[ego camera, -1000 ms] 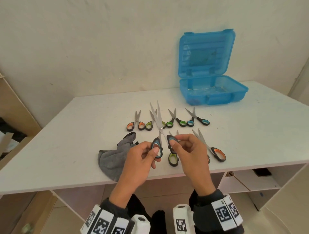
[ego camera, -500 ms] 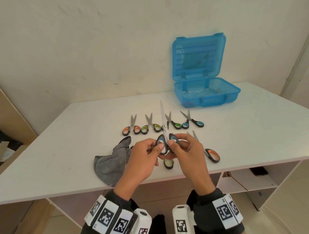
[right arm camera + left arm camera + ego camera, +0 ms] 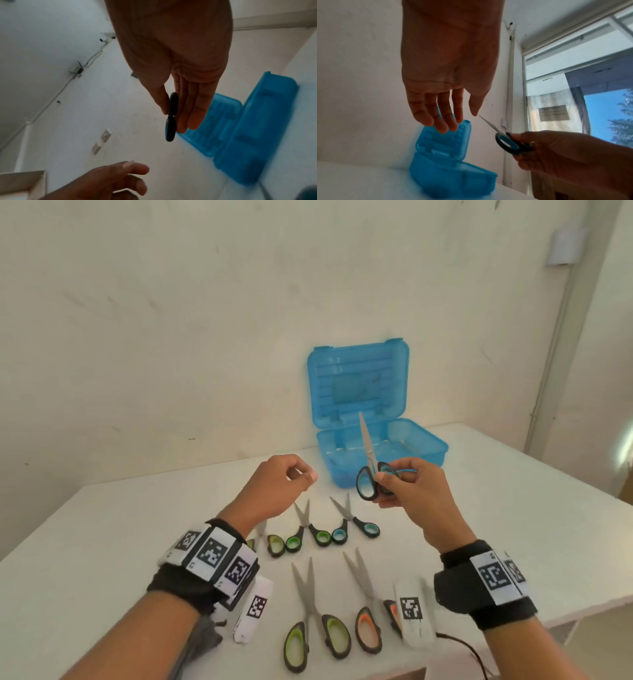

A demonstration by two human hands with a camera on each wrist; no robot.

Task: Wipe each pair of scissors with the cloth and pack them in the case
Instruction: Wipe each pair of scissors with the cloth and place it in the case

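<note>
Now packing | right hand [image 3: 407, 491] pinches blue-handled scissors [image 3: 370, 474] by one loop, blades closed, raised before the open case [image 3: 435, 453] | left hand [image 3: 284, 484] loosely curled, empty | best lowered flat, tip leading, clear of the rim.

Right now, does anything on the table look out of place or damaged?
Nothing stands out. The scissors lie in rows on the table, some with blades apart; the case stands open. The right hand holds one closed pair above it.
</note>
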